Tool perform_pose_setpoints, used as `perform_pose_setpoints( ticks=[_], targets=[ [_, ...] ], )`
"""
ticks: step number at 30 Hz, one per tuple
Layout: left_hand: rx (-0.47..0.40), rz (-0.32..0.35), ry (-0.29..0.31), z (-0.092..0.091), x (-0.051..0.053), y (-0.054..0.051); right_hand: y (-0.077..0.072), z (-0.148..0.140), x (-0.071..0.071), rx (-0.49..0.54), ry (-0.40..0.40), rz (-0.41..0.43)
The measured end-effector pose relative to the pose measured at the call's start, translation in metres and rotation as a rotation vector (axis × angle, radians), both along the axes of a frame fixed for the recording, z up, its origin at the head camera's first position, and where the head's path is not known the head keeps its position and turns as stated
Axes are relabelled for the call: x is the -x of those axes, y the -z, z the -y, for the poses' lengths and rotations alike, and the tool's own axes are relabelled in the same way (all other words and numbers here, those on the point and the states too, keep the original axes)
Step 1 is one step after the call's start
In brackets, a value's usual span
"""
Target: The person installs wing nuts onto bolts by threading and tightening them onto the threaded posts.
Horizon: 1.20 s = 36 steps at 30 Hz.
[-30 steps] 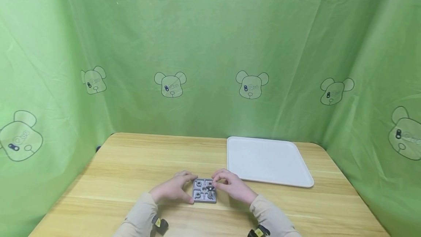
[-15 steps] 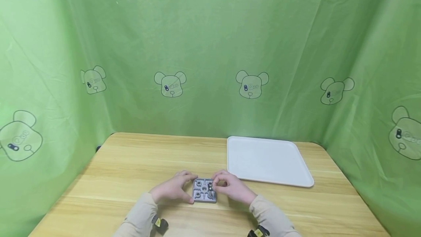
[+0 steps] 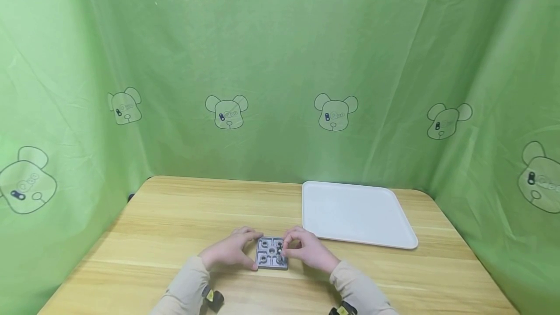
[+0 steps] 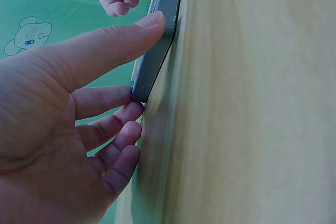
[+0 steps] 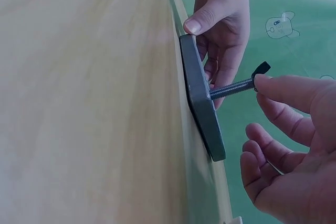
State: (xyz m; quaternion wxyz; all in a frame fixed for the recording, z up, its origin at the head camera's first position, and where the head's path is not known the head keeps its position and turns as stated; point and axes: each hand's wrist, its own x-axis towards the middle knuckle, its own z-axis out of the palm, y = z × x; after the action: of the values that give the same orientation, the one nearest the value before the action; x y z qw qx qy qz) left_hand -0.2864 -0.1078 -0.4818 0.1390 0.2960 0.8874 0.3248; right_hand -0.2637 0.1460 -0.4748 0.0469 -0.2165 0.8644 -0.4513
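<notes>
A square grey plate with several round holes and moulded grooves lies on the table. My left hand holds its left side, thumb on the near corner and fingers at the far one. From the plate's right part a threaded wing bolt stands up, its shank entering the plate and its black wing head on top. My right hand pinches that head between thumb and index finger, while the other fingers stay loosely curled. In the left wrist view the plate's dark side shows beside my thumb.
A white rectangular tray lies at the back right of the wooden table, beyond my right hand. Green curtains printed with bear heads enclose the table at the back and sides.
My right fingers have turned the wing head: its wings showed spread out a second ago and look narrower, partly covered, now. The left hand and plate have stayed put.
</notes>
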Motion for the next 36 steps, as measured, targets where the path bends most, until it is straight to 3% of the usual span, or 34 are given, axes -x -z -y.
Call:
perform_pose_setpoints(
  ticks=[6,18,36],
  targets=[
    [-0.001,0.007,0.000,0.000,0.000,0.000,0.004,0.001,0.000,-0.033,0.026,-0.013],
    [0.000,0.005,0.011,-0.001,-0.003,-0.005,0.006,0.006,-0.001,-0.040,0.000,-0.060],
    [0.009,-0.004,0.009,0.000,0.000,0.000,0.007,0.011,0.001,-0.041,-0.048,-0.029]
  ],
)
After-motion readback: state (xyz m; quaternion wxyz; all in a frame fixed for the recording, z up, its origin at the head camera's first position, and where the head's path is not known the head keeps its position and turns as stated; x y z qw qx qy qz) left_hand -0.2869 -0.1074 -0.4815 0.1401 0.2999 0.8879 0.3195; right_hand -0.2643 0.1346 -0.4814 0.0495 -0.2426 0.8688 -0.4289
